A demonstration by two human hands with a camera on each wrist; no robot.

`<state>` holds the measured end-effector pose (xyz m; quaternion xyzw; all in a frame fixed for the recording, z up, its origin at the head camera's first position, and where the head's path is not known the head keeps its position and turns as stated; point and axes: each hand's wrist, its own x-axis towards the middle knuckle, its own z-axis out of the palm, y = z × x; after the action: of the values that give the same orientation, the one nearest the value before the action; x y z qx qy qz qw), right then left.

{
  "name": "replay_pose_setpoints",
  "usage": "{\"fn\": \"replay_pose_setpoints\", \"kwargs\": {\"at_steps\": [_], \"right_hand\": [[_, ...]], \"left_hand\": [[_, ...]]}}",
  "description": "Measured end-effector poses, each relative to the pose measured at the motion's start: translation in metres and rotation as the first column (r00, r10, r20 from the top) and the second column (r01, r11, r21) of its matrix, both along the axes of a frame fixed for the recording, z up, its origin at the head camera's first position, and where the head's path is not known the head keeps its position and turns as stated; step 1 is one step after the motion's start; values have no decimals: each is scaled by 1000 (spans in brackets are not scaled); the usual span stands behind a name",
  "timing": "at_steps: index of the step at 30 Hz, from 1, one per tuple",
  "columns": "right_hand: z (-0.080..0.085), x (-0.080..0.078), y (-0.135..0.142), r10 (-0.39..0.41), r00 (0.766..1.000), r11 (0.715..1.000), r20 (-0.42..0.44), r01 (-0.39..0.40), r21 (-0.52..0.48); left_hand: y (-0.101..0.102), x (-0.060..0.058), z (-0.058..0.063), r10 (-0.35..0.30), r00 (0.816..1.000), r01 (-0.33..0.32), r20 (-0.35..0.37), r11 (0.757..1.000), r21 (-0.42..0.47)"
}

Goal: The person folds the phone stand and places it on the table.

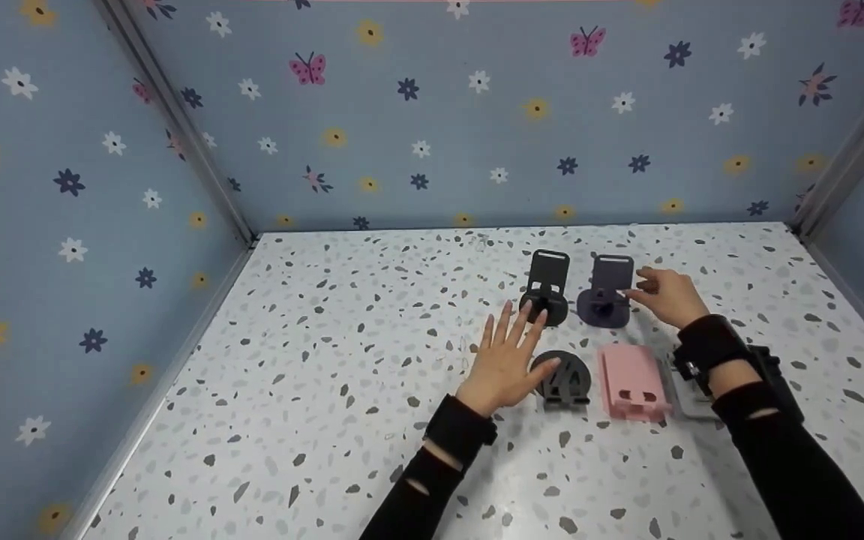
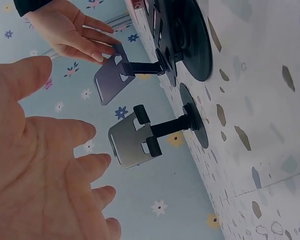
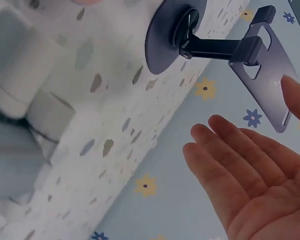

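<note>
Two phone stands are unfolded upright toward the back of the table: a black phone stand [image 1: 549, 271] and, right of it, a dark purple phone stand [image 1: 612, 273]. My right hand [image 1: 668, 297] is beside the purple stand's right edge, its fingers loosely bent. In the right wrist view the thumb [image 3: 295, 97] overlaps the purple plate [image 3: 264, 80]; whether it touches, I cannot tell. My left hand [image 1: 503, 371] hovers with spread fingers in front of the black stand, holding nothing. Its thumb overlaps the edge of a folded dark grey phone stand [image 1: 573, 375].
Folded phone stands form a nearer row: a pink one [image 1: 631, 375], a pale grey one [image 1: 691, 397] partly hidden by my right forearm, and a black one [image 1: 783, 386] at the far right. Flower-patterned walls [image 1: 447, 127] enclose the speckled table [image 1: 312, 375].
</note>
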<state>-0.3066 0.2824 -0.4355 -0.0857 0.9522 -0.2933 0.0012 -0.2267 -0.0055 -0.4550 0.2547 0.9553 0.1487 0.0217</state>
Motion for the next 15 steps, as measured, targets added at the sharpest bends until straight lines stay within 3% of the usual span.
{"fn": "replay_pose_setpoints", "kwargs": {"at_steps": [5, 8, 15], "right_hand": [[-7, -5, 1, -14, 999, 986, 46, 21, -165], [-11, -7, 2, -20, 995, 963, 96, 45, -265], [-16, -13, 3, 1, 982, 857, 190, 97, -507]], "left_hand": [[1, 1, -1, -22, 999, 22, 38, 1000, -3], [2, 2, 0, -40, 997, 41, 71, 999, -16], [2, 2, 0, -53, 991, 57, 119, 998, -28]]}}
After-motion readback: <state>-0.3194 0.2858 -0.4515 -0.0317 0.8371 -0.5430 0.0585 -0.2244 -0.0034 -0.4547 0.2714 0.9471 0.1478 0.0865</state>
